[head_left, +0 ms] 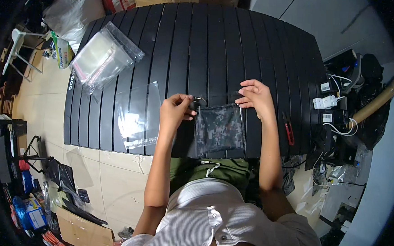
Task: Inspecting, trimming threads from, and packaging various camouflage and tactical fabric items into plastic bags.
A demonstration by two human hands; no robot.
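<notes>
Seen from the head camera, a small camouflage pouch (219, 130) lay flat on the near edge of the black slatted table (202, 42), directly in front of the person. It was roughly rectangular, with its long axis running near to far and its top edge pointing toward the far side of the table. The cloth showed a blocky grey, dark green and black pattern under a shiny clear wrapping that caught the light.

The left hand (176, 109) was curled at the pouch's far left corner, thumb and fingertips pinched on something small and dark there — what exactly could not be made out. The right hand (256, 97) sat at the far right corner, fingers bent and pinching the upper edge of the wrapping.

Left of the pouch, an empty clear plastic bag (136, 117) lay flat on the slats, apart from it. Farther left and toward the far side sat a stack of clear bags (104, 56). Right of the right forearm lay a small pair of red snips (288, 128) — near the table's right edge.
</notes>
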